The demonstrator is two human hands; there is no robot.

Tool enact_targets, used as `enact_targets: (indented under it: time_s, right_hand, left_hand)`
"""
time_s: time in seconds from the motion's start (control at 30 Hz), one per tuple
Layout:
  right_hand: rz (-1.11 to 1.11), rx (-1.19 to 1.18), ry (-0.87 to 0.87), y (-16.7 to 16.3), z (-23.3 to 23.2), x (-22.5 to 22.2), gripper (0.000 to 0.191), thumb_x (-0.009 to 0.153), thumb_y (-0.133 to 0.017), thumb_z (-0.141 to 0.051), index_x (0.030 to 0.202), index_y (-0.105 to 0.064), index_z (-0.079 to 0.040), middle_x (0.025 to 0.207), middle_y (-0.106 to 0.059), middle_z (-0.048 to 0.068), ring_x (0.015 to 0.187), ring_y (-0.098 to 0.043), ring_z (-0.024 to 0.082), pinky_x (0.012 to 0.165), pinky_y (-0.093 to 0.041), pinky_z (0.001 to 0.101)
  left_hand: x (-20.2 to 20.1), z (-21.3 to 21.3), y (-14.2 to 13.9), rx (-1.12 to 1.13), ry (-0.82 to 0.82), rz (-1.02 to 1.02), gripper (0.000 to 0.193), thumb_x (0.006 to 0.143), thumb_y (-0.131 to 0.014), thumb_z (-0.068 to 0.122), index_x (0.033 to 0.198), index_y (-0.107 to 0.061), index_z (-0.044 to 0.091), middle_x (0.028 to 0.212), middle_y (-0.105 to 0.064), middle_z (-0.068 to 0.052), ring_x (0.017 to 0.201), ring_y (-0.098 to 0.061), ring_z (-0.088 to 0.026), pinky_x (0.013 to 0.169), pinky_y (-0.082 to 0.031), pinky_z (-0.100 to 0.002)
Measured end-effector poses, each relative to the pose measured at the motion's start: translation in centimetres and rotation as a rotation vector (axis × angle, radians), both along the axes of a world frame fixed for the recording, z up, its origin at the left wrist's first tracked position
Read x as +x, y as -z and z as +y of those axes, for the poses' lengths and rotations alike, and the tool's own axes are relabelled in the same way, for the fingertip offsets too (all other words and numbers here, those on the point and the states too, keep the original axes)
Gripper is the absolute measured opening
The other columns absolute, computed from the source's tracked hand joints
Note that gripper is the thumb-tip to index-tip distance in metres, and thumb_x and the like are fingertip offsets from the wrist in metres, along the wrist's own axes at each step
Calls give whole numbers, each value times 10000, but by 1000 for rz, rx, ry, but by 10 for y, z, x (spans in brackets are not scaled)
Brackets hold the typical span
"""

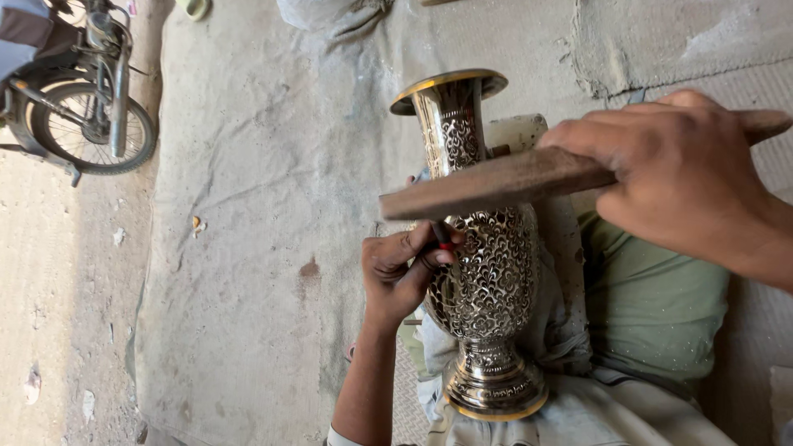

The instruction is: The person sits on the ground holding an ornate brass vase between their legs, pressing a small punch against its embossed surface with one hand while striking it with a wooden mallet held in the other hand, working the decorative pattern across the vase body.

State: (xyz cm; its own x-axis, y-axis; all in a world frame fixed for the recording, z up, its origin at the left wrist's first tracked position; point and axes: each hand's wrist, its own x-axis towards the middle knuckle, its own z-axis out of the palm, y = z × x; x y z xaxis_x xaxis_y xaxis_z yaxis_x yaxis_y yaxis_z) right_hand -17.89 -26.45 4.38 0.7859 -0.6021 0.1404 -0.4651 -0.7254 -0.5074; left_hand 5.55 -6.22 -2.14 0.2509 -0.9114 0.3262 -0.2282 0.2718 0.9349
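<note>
Head view: outdoor ground, a grey dusty cloth (pixel 248 165) is lying spread over the floor, bare dirt (pixel 66 289) is running down the left side. A parked two-wheeler (pixel 83 99) is sitting in the top left corner, front wheel showing.

An ornate metal vase (pixel 483 248) is lying across the person's lap, flared mouth pointing to the top of the frame, stepped foot at the bottom near the body. Its surface is carrying dense scrollwork, with brass-coloured rims at mouth and foot. The neck is resting against a pale block (pixel 520 132). A green cushion (pixel 652 306) is lying just right of the vase body.

The left hand (pixel 405 268) is coming up from the bottom, forearm near vertical, wrist bent toward the vase. Its fingers are pinching a small dark chisel (pixel 442 235) with a red band, and the tip is pressing against the vase body. Grip is closed tight on the tool.

The right hand (pixel 677 177) is reaching in from the right edge, knuckles up, fist wrapped around one end of a flat wooden stick (pixel 496 182). The stick is stretching leftward over the vase neck, and its far end is hanging just above the chisel head. Whether they are touching is unclear.
</note>
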Motion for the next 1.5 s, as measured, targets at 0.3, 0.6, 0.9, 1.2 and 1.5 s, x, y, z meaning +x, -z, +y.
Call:
enact_targets:
  time_s: [0.3, 0.6, 0.9, 1.2, 1.5]
  right_hand:
    - [-55, 21, -16, 6, 3, -1, 353, 814, -723, -8, 1143, -705, -135, 716, -704, -6, 639, -687, 105, 618, -518, 350]
    - [-285, 341, -94, -13, -5, 25, 311, 839, -704, -24, 1143, -667, -82, 848, -693, 9, 746, -663, 112, 664, -532, 291]
    - [373, -113, 19, 1, -4, 14, 464, 772, -769, -108, 1201, -692, -267, 766, -704, 35, 686, -676, 208, 640, -553, 372]
    - [454, -331, -18, 21, 13, 15, 342, 904, -690, -114, 1209, -713, -265, 721, -695, -22, 584, -652, 126, 615, -506, 322]
    - [-60, -67, -58, 2, 13, 26, 296, 853, -742, -57, 1098, -704, -218, 829, -732, -31, 801, -702, 138, 989, -527, 404]
  left_hand:
    - [1, 1, 14, -52, 14, 82, 446, 946, -773, -9, 1352, -669, 142, 1134, -771, -120, 1009, -772, -181, 943, -647, -334]
    - [-14, 3, 2, 28, -188, 102, 460, 919, -765, -66, 1351, -668, 55, 1055, -786, -109, 949, -768, -152, 928, -634, -309]
    - [-10, 3, -1, 1, -154, -6, 481, 927, -755, -87, 1362, -661, 94, 1099, -790, -96, 992, -754, -123, 932, -625, -283]
    - [24, -5, -10, 5, 110, -102, 503, 888, -823, 30, 1357, -666, 117, 1053, -795, -73, 938, -771, -102, 914, -630, -269]
    - [27, -1, -11, 7, 87, -96, 518, 883, -836, 54, 1365, -664, 131, 1024, -801, -57, 918, -769, -95, 894, -620, -256]
